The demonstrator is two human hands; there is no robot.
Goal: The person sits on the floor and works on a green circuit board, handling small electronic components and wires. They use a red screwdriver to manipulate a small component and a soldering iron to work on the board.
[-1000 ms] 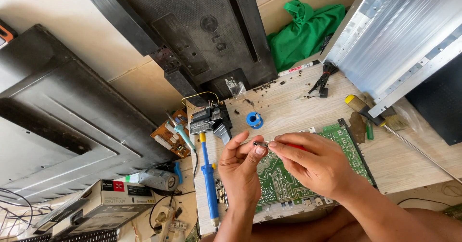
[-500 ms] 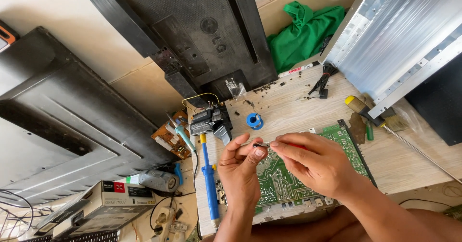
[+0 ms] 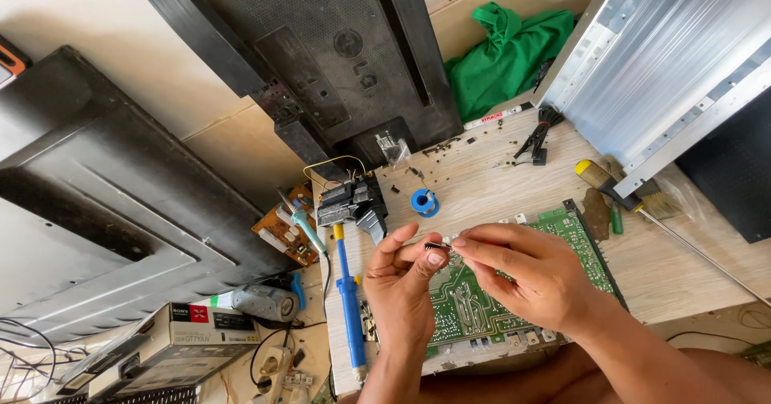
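Note:
My left hand (image 3: 401, 287) and my right hand (image 3: 534, 279) meet above a green circuit board (image 3: 482, 308) on a pale wooden table (image 3: 482, 187). Between the thumbs and fingertips of both hands is a small black electronic component (image 3: 436, 246), pinched from each side. A blue desoldering pump (image 3: 351, 299) lies upright along the table's left edge, just left of my left hand. A blue solder spool (image 3: 425, 202) sits beyond my fingers.
A black monitor back cover (image 3: 321, 59) leans at the top, a second dark cover (image 3: 104, 195) lies left. Green cloth (image 3: 514, 51), a silver metal panel (image 3: 666, 67), a yellow-handled screwdriver (image 3: 642, 211), a brown circuit board (image 3: 285, 227) and a grey box (image 3: 173, 344) surround the work.

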